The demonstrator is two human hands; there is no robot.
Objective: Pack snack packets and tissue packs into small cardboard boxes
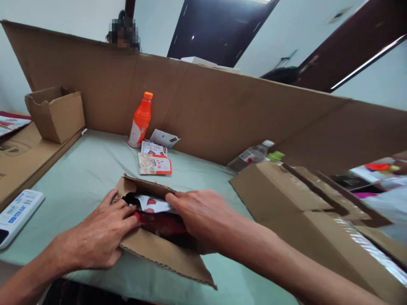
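A small cardboard box (pixel 171 256) lies in front of me with its flaps spread. Inside it are a white packet (pixel 154 204) with red pictures and a shiny dark red package (pixel 162 223). My left hand (pixel 98 231) is closed on the box's left end, its fingertips bent over the opening beside the red package. My right hand (pixel 203 216) reaches over the right part of the opening, with a finger on the white packet's right end. Its other fingers are mostly hidden in the box, and the hand is slightly blurred.
An orange bottle (pixel 141 120) stands behind several flat packets (pixel 154 164). On the left are a white device (pixel 20 216) and an open carton (pixel 65 116). A clear bottle (pixel 251 156) leans by a large cardboard box (pixel 286 212). Behind the cardboard partition (pixel 206 101) is a person (pixel 123 36).
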